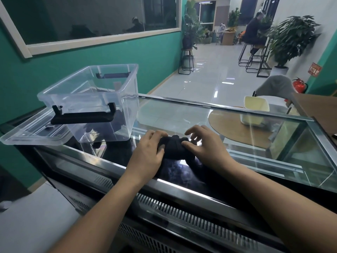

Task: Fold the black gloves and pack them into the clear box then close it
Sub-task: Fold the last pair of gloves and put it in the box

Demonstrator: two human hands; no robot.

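Note:
A bunched black glove lies on the glass counter top in front of me. My left hand grips its left side, fingers curled over the fabric. My right hand presses its right side with the thumb, the other fingers raised and spread. The clear box stands open to the left, with black clip handles on its near and far walls. Dark fabric shows at the bottom of the box through its wall. Its clear lid lies flat beside it on the left, partly under the box.
The counter is a glass-topped display case with a metal frame and a vented front panel. Behind it stand a round wooden table with a cream container and a grey chair. A green wall runs along the left.

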